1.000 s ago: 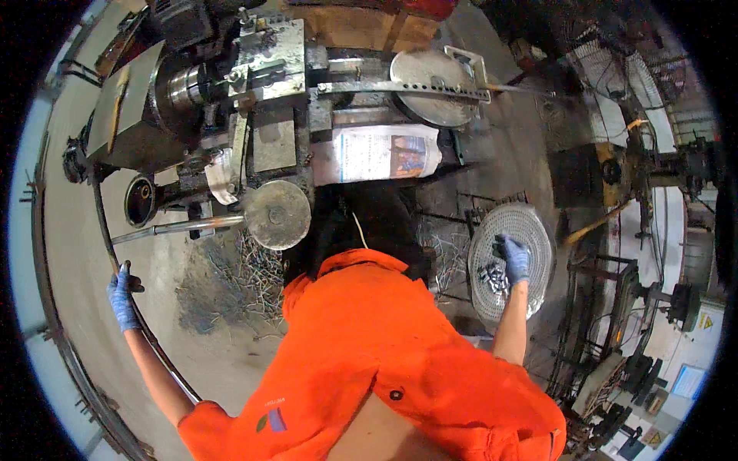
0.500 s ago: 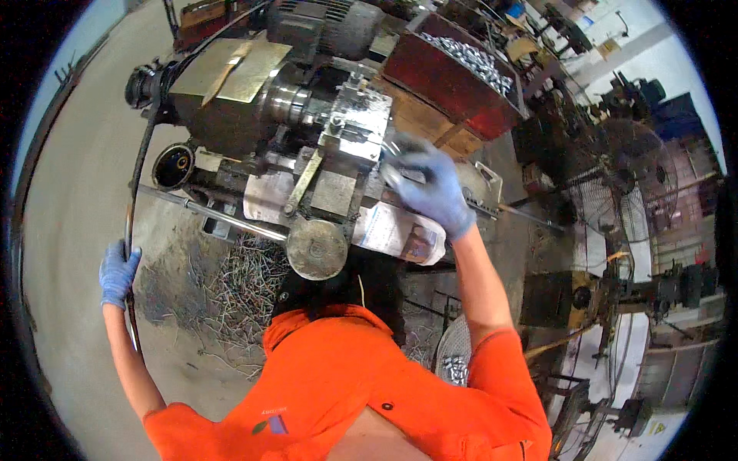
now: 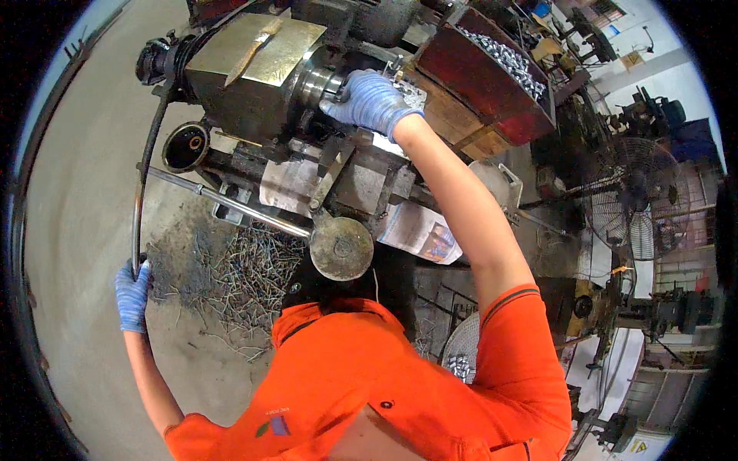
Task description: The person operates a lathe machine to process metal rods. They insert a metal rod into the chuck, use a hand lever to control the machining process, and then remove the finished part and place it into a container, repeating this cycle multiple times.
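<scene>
The right hand in a blue knit glove (image 3: 371, 102) is now pressing down on the grey steel chuck area of the oily metalworking machine (image 3: 254, 73), at about twelve o'clock; a second ago it was down at four o'clock over the round wire basket of small metal parts (image 3: 463, 355), so a piece is probably being loaded. Its fingers are curling closed around something small, though whether they are clamping a part I cannot tell. The left hand in a matching blue glove (image 3: 132, 296), at nine o'clock, is staying wrapped around the long curved dark metal lever (image 3: 141, 173). A round tarnished disc (image 3: 342, 247) is sitting below the machine, with a heap of metal shavings (image 3: 246, 269) on the floor at its left.
</scene>
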A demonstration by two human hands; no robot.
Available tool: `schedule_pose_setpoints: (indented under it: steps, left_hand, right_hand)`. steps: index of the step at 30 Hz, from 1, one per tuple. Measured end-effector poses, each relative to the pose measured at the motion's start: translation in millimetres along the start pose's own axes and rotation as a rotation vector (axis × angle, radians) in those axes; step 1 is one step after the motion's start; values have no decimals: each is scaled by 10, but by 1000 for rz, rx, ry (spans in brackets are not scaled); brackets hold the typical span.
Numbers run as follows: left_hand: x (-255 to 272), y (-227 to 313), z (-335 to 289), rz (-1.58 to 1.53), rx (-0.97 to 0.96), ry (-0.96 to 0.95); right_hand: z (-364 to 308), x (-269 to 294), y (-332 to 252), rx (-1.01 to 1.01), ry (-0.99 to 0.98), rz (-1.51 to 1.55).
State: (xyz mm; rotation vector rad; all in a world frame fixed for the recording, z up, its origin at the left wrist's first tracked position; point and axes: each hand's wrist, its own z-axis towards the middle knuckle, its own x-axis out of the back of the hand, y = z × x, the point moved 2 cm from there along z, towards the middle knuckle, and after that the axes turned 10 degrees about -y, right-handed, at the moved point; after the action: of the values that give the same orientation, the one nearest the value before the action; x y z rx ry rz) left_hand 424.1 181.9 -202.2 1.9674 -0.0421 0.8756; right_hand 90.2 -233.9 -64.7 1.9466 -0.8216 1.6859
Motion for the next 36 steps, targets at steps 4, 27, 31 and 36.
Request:
schedule_pose_setpoints:
  steps: [4,27,31,36]
  left_hand:
    - [-29,-4,-25,-107,16,19]
    - [-7,103,-20,4,48,18]
    - [4,107,-46,-8,60,17]
    - [99,-41,-249,400,-20,163]
  right_hand:
    - [106,-59,-6,-16,-56,62]
    - [217,-27,87,-166,10,412]
    - [219,46,110,-8,57,771]
    - [336,37,87,-158,-3,724]
